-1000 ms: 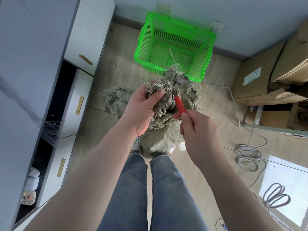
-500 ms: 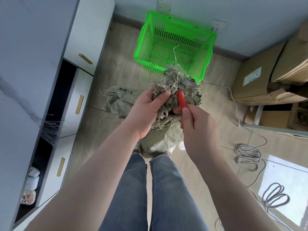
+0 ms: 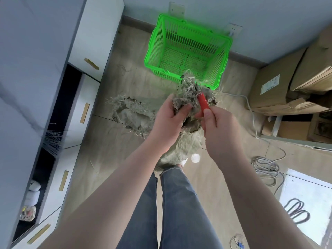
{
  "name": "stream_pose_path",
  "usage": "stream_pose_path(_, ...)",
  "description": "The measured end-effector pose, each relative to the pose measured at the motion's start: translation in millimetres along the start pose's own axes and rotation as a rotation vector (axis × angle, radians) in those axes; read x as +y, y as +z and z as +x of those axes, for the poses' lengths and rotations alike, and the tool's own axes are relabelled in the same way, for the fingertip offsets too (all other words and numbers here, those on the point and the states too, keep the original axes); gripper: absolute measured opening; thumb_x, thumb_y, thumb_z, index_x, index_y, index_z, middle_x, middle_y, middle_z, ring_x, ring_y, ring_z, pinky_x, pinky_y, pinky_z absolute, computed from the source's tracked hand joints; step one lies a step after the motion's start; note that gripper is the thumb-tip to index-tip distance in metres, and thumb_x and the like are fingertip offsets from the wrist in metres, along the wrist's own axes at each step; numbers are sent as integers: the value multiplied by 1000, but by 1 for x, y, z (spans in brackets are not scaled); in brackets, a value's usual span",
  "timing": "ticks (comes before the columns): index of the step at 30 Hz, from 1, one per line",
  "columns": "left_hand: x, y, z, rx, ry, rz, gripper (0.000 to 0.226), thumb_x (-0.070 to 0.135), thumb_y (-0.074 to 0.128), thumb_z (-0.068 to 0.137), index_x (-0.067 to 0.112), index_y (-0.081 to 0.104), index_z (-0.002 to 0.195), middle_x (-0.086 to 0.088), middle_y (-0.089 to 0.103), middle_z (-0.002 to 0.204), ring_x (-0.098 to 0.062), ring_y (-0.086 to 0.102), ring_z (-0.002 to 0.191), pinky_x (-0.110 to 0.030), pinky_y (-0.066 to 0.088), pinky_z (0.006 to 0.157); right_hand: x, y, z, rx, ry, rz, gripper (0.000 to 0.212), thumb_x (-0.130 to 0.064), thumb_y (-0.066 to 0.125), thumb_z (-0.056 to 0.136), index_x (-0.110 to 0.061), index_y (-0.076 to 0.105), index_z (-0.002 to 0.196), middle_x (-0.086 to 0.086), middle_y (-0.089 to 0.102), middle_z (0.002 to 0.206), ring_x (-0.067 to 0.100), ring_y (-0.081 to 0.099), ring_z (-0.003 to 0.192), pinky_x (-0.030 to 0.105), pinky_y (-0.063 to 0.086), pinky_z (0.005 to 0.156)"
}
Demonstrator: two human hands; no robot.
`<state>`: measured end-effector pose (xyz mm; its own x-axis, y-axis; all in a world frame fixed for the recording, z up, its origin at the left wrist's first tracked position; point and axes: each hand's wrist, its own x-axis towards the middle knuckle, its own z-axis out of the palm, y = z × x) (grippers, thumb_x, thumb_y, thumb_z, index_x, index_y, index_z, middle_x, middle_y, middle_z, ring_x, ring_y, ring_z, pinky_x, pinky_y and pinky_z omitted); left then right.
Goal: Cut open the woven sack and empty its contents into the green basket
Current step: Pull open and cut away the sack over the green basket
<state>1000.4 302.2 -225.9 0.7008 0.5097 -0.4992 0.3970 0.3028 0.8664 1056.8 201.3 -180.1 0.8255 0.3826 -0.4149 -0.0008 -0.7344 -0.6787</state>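
- Head view: one frayed woven sack stands at the frame's centre, its bunched neck gripped by the left hand.
- Right hand pinches one red cutter; its blade is hidden among the fibres.
- One green basket, latticed plastic, sits at 12 o'clock.

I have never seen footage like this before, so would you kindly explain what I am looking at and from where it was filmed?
There is no machine here: a camera worn on a person's head looks down at their own bare arms and jeans. The left hand grips the bunched, frayed top of a grey-green woven sack standing on the floor at their feet. The right hand holds a red-handled cutter against that top. A green basket sits beyond, nothing in it. Another torn sack lies to the left; cardboard boxes and coiled cables to the right.
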Motion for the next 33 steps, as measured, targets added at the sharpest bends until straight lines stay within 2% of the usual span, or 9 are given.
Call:
stream_pose_path(4, -2, -1, 6, -35, 55, 176, 23, 21, 60, 89, 12, 58, 111, -3, 69, 99, -17, 64, 94, -29, 50, 82, -2, -5, 5, -57, 15, 33, 31, -17, 41, 101, -18, 63, 79, -3, 48, 57, 17, 41, 51, 29, 29, 52)
stream_pose_path(7, 1, -9, 15, 41, 140, 411, 14, 19, 62, 92, 16, 54, 104, 14, 62, 88, -5, 58, 82, -7, 40, 71, 1, -12, -2, -120, 61, 97, 33, -16, 41, 101, -16, 64, 79, 0, 48, 59, 16, 38, 50, 28, 29, 52)
stream_pose_path(11, 4, -8, 22, 76, 157, 443, 16, 22, 62, 92, 16, 55, 106, 14, 61, 87, -2, 58, 79, -10, 41, 67, 6, -13, -6, -88, 36, -5, 31, -16, 40, 101, -18, 63, 79, -4, 47, 59, 15, 38, 50, 27, 27, 50)
stream_pose_path(16, 4, -16, 26, 154, -63, 42, 17, 28, 58, 95, 13, 63, 100, -5, 71, 89, -21, 68, 79, -34, 55, 67, 5, -19, -4, -281, 158, 260, 34, -14, 38, 103, -12, 63, 81, -3, 43, 58, 9, 31, 43, 22, 27, 44)
stream_pose_path(20, 4, -24, 26, 175, -132, -101, 9, 22, 58, 96, 24, 64, 89, 7, 71, 85, 0, 68, 75, -19, 52, 65, 2, -24, -7, -376, 224, 621, 32, -10, 34, 104, -5, 61, 86, -2, 38, 58, 6, 23, 41, 16, 19, 39)
stream_pose_path(25, 4, -20, 20, 170, -285, -347, 26, 33, 56, 95, 10, 64, 105, -8, 72, 105, -25, 67, 105, -51, 50, 98, 1, -8, -5, -180, 148, 524, 28, -11, 39, 103, -5, 61, 87, 1, 39, 59, 5, 32, 42, 16, 27, 40)
stream_pose_path(28, 11, -19, 16, 140, -338, -443, 27, 25, 51, 99, 6, 61, 115, -14, 72, 108, -30, 68, 106, -46, 53, 94, 8, -1, 6, 119, 73, 247, 17, -33, 54, 96, -16, 52, 93, -1, 51, 76, 12, 45, 60, 26, 38, 57)
stream_pose_path(30, 13, -19, 13, 112, -320, -448, 24, 22, 49, 100, 6, 61, 114, -14, 71, 110, -29, 66, 109, -44, 51, 98, 11, 5, 13, 140, 105, 170, 32, -42, 63, 89, -17, 46, 98, -2, 54, 91, 11, 49, 72, 24, 39, 64)
stream_pose_path(33, 14, -25, 17, 136, -292, -415, 23, 25, 52, 99, 10, 61, 115, -11, 70, 115, -28, 64, 114, -40, 51, 97, 11, 17, 18, 51, 122, 121, 33, -47, 60, 90, -17, 45, 92, -8, 48, 80, 7, 47, 69, 23, 35, 61)
